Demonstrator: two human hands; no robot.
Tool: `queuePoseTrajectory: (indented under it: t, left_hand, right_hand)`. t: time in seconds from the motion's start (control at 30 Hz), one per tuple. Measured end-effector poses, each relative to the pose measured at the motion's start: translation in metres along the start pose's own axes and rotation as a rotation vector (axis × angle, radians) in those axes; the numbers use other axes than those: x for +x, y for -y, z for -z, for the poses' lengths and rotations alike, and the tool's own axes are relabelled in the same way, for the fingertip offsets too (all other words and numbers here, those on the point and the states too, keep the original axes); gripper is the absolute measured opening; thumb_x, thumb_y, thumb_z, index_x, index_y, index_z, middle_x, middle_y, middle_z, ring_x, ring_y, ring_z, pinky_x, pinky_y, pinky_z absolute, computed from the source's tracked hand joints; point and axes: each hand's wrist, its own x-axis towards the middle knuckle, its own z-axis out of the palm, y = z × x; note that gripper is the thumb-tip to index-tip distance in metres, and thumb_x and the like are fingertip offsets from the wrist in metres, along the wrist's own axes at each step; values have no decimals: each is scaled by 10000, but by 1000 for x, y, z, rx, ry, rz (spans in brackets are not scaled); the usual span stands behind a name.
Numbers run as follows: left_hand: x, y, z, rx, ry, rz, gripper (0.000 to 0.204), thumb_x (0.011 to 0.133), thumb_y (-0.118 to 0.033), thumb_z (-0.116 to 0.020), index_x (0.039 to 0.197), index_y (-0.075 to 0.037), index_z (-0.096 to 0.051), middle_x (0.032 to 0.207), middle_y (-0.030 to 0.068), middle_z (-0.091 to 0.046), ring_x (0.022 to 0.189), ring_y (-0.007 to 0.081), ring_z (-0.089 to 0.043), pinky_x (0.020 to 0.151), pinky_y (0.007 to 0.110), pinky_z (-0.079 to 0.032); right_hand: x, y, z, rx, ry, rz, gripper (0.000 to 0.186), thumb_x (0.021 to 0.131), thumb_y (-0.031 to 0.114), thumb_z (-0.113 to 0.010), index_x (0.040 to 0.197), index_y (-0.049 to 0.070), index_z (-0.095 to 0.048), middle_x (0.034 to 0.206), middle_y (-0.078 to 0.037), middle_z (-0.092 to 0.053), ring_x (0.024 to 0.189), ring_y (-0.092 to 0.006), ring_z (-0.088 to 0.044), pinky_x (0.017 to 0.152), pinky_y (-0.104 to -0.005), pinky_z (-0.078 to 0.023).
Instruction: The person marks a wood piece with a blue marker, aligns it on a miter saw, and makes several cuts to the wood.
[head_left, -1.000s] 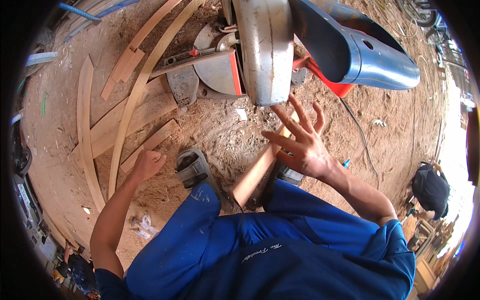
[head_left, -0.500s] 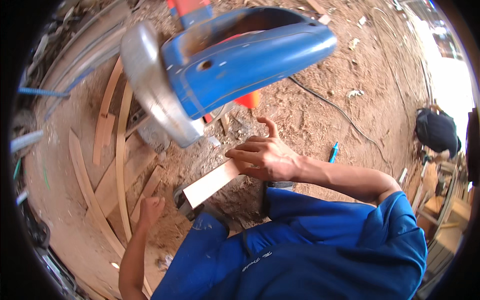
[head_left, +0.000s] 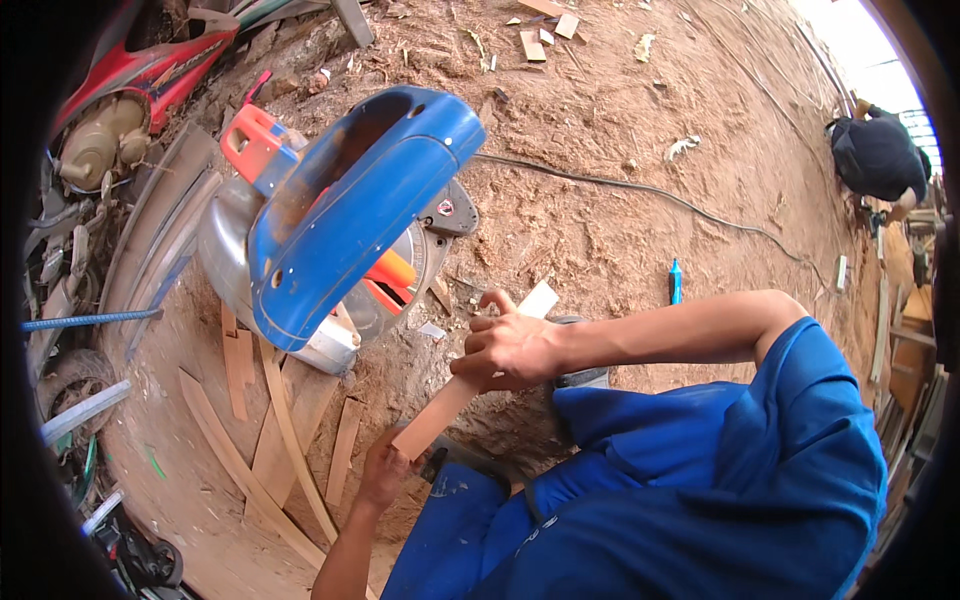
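Note:
A short flat strip of pale wood (head_left: 438, 412) lies slantwise above my knees, held at two places. My right hand (head_left: 515, 347) is wrapped over it past the middle, index finger raised, and its far end sticks out beyond the knuckles. At the near end, my left hand (head_left: 382, 470) grips the strip, its fingers partly hidden. Just beyond my hands stands a mitre saw (head_left: 365, 220) with a blue body, a silver guard and an orange part; neither hand touches it.
Long thin boards (head_left: 285, 430) lie on the ground at left, beside metal parts (head_left: 160, 240) and a red motorcycle part (head_left: 150, 75). A black cable (head_left: 640, 192) runs rightward from the saw. A blue marker (head_left: 676, 282) lies near my right forearm. Someone in dark clothing (head_left: 880, 155) is at far right.
My left hand has come up from beside my knee and taken the strip's near end. The strip now extends past both sides of my right hand. The view has shifted; the saw looks smaller.

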Motion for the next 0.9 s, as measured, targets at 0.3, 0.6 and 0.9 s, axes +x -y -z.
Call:
queuePoseTrajectory:
  t: [0.3,0.6,0.9]
  left_hand:
    - [7,-30,-15,176,9,42,344,1030,-249,-557,1170,52,-650,1001,114,-707,826,127,-645,729,280,-541]
    - [107,-36,-60,436,159,-71,264,1017,-194,-568,1020,47,-676,848,55,-696,723,86,-623,654,266,-524]
    - [221,-6,-138,362,92,-190,292,1039,-230,-551,905,9,-651,719,20,-663,628,73,-617,580,246,-505]
  right_hand:
    - [-15,-1,-14,-114,79,-88,435,823,381,-750,1181,153,-654,889,-27,-666,960,-211,-623,1012,-533,-309]
    - [-60,-32,39,-279,129,-545,567,770,321,-811,1262,99,-638,1328,-141,-590,1271,-287,-538,1090,-621,-334]
    - [-297,-79,20,-439,-426,-1704,469,841,448,-749,912,-2,-638,984,-253,-666,960,-390,-634,832,-479,-493]
